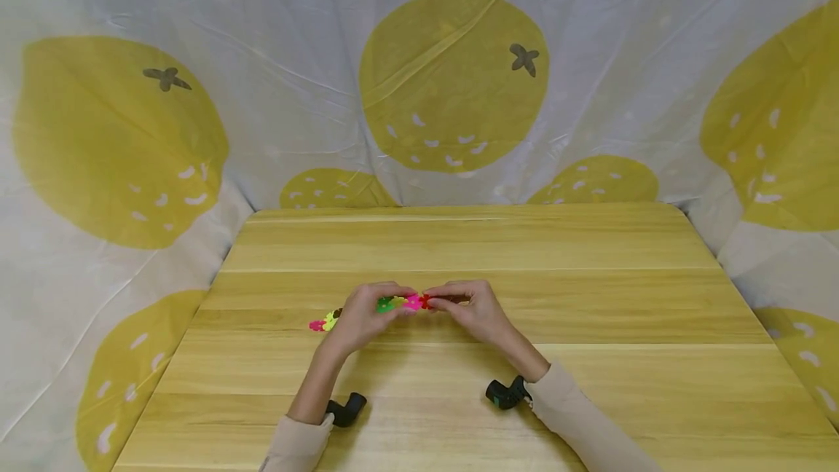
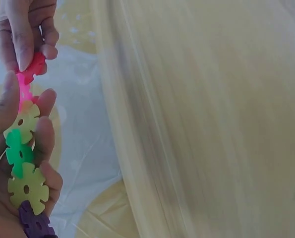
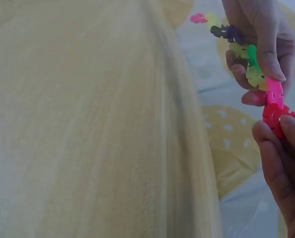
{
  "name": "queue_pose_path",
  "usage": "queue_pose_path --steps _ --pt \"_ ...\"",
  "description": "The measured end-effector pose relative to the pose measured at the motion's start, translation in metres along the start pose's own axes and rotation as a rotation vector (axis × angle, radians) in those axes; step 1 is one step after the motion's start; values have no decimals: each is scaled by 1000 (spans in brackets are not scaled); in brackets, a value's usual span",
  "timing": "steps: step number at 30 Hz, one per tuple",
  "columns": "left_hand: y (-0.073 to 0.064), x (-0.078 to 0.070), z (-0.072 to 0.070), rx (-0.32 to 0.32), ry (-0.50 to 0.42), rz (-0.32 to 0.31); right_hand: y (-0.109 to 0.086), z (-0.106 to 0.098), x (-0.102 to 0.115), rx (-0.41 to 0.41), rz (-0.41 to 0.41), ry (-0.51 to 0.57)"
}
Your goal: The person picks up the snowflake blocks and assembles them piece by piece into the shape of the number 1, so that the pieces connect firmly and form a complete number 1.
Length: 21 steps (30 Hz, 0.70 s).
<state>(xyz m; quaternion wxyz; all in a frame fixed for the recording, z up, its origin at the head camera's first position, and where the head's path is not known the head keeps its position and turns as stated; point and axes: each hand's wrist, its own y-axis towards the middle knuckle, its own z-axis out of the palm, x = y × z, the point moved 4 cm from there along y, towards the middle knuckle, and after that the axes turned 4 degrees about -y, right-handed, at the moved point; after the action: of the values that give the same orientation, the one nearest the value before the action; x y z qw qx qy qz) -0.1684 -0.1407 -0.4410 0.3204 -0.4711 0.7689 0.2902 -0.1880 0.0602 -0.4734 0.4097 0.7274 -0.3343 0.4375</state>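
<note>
A chain of slotted flower-shaped plastic discs is stretched between both hands above the table. My left hand (image 1: 360,317) pinches the bright pink disc (image 1: 413,302) between thumb and fingers. From there the chain runs along its palm: pale yellow (image 2: 28,117), green (image 2: 19,152), another pale yellow (image 2: 29,188) and dark purple (image 2: 35,221). Beyond that hand, a yellow disc and a pink end disc (image 3: 199,18) stick out. Held by the fingertips of my right hand (image 1: 477,309), a red disc (image 3: 271,119) meets the bright pink one at the chain's other end.
The wooden table (image 1: 590,399) spreads beneath both hands. Behind and beside it hangs a white cloth (image 1: 295,79) printed with yellow lemons. A black device sits at the left wrist (image 1: 347,410), and a second black device (image 1: 505,393) is at the right wrist.
</note>
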Motion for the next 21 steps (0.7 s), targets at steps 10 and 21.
queue_pose_path --steps 10,21 --pt "8 -2 9 27 -49 -42 0 -11 0 -15 40 -48" --pt "2 11 -12 179 -38 -100 -2 -47 -13 -124 155 -40"
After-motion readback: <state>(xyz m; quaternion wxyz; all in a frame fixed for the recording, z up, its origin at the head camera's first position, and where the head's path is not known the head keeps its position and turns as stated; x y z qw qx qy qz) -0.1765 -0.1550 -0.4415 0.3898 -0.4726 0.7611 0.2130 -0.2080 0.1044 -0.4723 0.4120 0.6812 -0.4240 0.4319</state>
